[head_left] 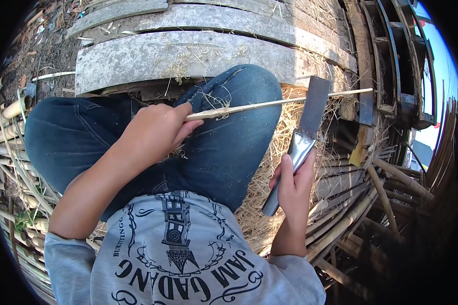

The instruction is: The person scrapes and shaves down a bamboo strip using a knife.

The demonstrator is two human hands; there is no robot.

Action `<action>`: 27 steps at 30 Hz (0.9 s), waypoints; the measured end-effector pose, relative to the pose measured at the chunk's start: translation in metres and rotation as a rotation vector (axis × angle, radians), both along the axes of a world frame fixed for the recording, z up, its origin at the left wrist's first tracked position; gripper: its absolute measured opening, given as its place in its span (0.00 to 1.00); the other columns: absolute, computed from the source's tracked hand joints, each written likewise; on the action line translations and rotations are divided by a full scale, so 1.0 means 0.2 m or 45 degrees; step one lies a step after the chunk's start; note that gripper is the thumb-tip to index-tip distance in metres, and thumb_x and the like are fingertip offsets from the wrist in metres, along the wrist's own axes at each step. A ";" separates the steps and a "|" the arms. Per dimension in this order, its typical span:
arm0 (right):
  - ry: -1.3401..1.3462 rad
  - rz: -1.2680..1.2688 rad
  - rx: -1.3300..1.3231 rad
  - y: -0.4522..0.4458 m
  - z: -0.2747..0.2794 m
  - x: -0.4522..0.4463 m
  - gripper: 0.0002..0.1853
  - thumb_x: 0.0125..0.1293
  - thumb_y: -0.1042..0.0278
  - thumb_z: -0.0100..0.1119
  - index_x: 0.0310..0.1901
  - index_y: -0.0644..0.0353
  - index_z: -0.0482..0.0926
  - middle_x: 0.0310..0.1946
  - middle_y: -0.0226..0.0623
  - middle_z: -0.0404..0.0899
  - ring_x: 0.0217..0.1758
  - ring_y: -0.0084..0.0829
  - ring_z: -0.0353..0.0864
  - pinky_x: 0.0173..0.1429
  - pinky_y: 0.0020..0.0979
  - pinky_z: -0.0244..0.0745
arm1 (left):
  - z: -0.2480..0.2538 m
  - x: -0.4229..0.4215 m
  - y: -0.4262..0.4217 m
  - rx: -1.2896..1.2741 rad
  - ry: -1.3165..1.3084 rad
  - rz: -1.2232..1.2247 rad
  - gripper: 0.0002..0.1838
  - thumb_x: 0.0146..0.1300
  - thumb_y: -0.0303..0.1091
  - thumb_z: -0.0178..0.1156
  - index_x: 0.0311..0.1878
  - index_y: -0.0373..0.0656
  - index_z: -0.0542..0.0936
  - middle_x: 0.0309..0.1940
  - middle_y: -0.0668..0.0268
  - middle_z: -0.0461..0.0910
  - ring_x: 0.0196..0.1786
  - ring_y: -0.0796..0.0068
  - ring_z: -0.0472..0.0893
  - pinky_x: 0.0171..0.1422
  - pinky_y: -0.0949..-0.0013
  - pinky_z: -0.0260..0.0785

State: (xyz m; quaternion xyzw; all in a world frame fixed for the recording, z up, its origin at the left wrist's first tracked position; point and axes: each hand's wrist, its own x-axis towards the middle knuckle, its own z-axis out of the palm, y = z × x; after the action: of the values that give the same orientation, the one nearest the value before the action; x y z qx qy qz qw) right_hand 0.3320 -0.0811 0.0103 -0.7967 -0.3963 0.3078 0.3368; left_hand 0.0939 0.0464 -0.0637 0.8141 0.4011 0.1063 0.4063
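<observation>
My left hand [163, 124] is closed around one end of a thin, pale bamboo strip [254, 105]. The strip runs to the right across my raised knee, its far end passing by the blade of a knife. In my right hand [294, 178] is that broad-bladed knife [314, 104], gripped by its shiny metal handle with the blade pointing up and away from me. Blade and strip overlap in the view; whether they touch I cannot tell. Curled shavings [219, 101] lie on my jeans beside the strip.
Weathered wooden planks [152, 53] lie in front of my legs. Heaped shavings [259, 203] cover the ground at my right. Bamboo poles [351, 218] are stacked to the right, more bamboo pieces [10, 132] to the left. A wooden pallet-like frame [407, 61] stands at the far right.
</observation>
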 end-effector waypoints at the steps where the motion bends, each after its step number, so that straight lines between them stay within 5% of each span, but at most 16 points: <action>1: 0.060 0.041 -0.048 0.00 0.05 0.02 0.15 0.76 0.67 0.45 0.59 0.63 0.62 0.20 0.31 0.69 0.14 0.20 0.69 0.18 0.21 0.67 | -0.01 -0.01 0.00 0.022 0.022 0.006 0.14 0.68 0.41 0.59 0.34 0.39 0.75 0.21 0.52 0.77 0.28 0.46 0.79 0.33 0.50 0.69; 7: 0.068 -0.180 0.019 0.05 0.07 0.23 0.12 0.76 0.63 0.46 0.53 0.60 0.66 0.19 0.31 0.70 0.13 0.21 0.69 0.15 0.22 0.66 | 0.00 0.00 0.00 0.079 0.052 0.015 0.14 0.68 0.40 0.59 0.33 0.39 0.75 0.20 0.53 0.77 0.29 0.46 0.79 0.33 0.50 0.69; 14: 0.271 0.023 -0.082 0.04 0.12 0.28 0.15 0.75 0.64 0.46 0.57 0.64 0.63 0.19 0.31 0.69 0.14 0.20 0.69 0.17 0.21 0.67 | -0.02 0.00 0.02 0.094 0.050 -0.012 0.16 0.68 0.43 0.58 0.33 0.39 0.76 0.20 0.53 0.77 0.28 0.47 0.79 0.33 0.51 0.70; 16: 0.173 -0.220 0.089 0.09 0.08 0.26 0.15 0.76 0.63 0.47 0.56 0.63 0.64 0.19 0.31 0.69 0.14 0.19 0.69 0.17 0.21 0.66 | -0.01 0.00 0.01 0.057 0.047 -0.002 0.15 0.67 0.41 0.60 0.32 0.39 0.74 0.20 0.53 0.77 0.28 0.46 0.78 0.33 0.50 0.68; 22: 0.254 0.072 -0.108 0.06 0.10 0.25 0.18 0.75 0.62 0.48 0.60 0.61 0.65 0.20 0.32 0.71 0.15 0.21 0.72 0.18 0.21 0.69 | -0.01 -0.01 0.03 0.095 0.041 0.009 0.15 0.67 0.41 0.60 0.31 0.40 0.74 0.20 0.53 0.77 0.28 0.46 0.78 0.33 0.50 0.68; 24: 0.208 -0.106 0.052 0.11 0.08 0.28 0.16 0.75 0.62 0.48 0.58 0.61 0.66 0.20 0.31 0.70 0.14 0.20 0.70 0.17 0.21 0.67 | 0.00 0.01 0.03 0.073 0.035 -0.014 0.15 0.67 0.41 0.60 0.31 0.40 0.75 0.20 0.53 0.77 0.28 0.46 0.79 0.32 0.50 0.68; 27: 0.311 0.130 -0.126 0.10 0.02 0.14 0.11 0.75 0.67 0.47 0.53 0.62 0.63 0.20 0.29 0.69 0.15 0.18 0.69 0.18 0.21 0.65 | 0.01 0.00 0.04 0.096 0.067 -0.010 0.14 0.67 0.41 0.60 0.31 0.40 0.75 0.20 0.53 0.77 0.28 0.47 0.79 0.33 0.50 0.69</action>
State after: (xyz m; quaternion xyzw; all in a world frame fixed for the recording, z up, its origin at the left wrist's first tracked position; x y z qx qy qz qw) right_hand 0.3604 -0.0616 0.0146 -0.7478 -0.3767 0.4383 0.3268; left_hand 0.0942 0.0540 -0.0619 0.8329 0.4042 0.0982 0.3651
